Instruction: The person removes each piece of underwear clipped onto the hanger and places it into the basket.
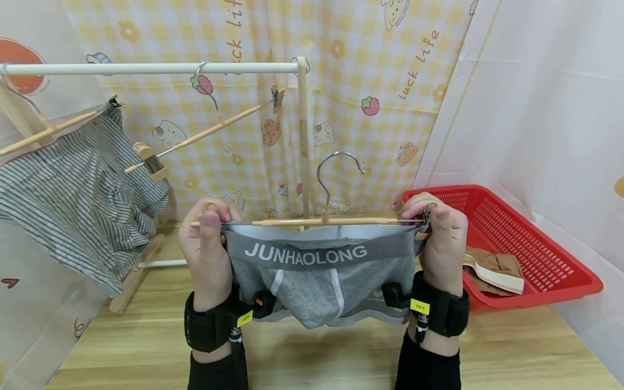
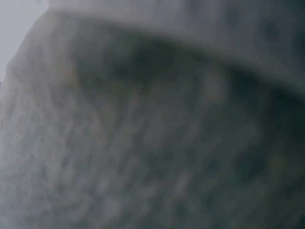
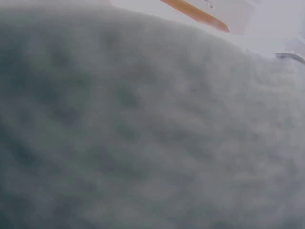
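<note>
Grey briefs [image 1: 317, 281] with a "JUNHAOLONG" waistband hang from a wooden clip hanger [image 1: 312, 221] with a metal hook, held up in front of me. My left hand [image 1: 207, 246] pinches the hanger's left clip and the waistband's left end. My right hand [image 1: 439, 238] pinches the right clip and the waistband's right end. Grey fabric [image 2: 152, 133] fills the left wrist view. In the right wrist view the same grey fabric [image 3: 143, 133] covers almost everything, with a strip of wooden hanger [image 3: 195, 14] at the top.
A white drying rail [image 1: 146, 68] on a wooden stand [image 1: 303, 135] carries an empty clip hanger [image 1: 214, 127] and striped shorts [image 1: 78, 195] at the left. A red basket [image 1: 531, 244] holding a brown garment [image 1: 494, 268] sits at the right on the wooden tabletop [image 1: 317, 352].
</note>
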Tool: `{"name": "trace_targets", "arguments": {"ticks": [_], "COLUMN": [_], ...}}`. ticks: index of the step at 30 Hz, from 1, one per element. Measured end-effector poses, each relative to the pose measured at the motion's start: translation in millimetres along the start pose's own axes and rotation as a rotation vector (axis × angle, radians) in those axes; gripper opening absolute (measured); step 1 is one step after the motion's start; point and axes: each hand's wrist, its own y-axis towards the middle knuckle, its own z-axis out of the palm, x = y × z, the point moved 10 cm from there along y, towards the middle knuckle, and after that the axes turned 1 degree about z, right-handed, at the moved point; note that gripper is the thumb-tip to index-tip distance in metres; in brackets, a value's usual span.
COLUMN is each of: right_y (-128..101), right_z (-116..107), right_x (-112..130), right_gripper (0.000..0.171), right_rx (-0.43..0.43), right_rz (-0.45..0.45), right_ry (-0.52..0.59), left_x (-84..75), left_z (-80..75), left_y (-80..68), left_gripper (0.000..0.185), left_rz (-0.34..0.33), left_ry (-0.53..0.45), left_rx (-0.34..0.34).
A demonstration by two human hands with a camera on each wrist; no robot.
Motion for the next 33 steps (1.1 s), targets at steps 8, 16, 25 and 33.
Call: {"name": "trace_targets", "arguments": {"ticks": [8, 16, 25, 33], "right_y": [-0.2, 1.2, 0.8, 0.8], "right_z": [0.8, 4.4, 5.1, 6.9], "right_x": [0.2, 2.0, 2.0, 2.5], "right_gripper": [0.051, 0.046, 0.047, 0.046], "right_rx": [0.015, 0.079, 0.084, 0.099], "right_rz": [-0.014, -0.045, -0.034, -0.038], "right_ry": [0.015, 0.103, 0.073, 0.082], "left_x": [-1.0, -0.4, 0.7, 1.4], "left_z": [0.6, 0.9, -0.4, -0.2], "left_y": [-0.2, -0.5, -1.4, 0.1], "left_gripper": [0.052, 0.052, 0.053, 0.052], "left_rz": [0.005, 0.009, 0.007, 0.0], "left_ry": [0.01, 0.008, -0.004, 0.008], "left_rx": [-0.003, -0.006, -0.016, -0.014]}}
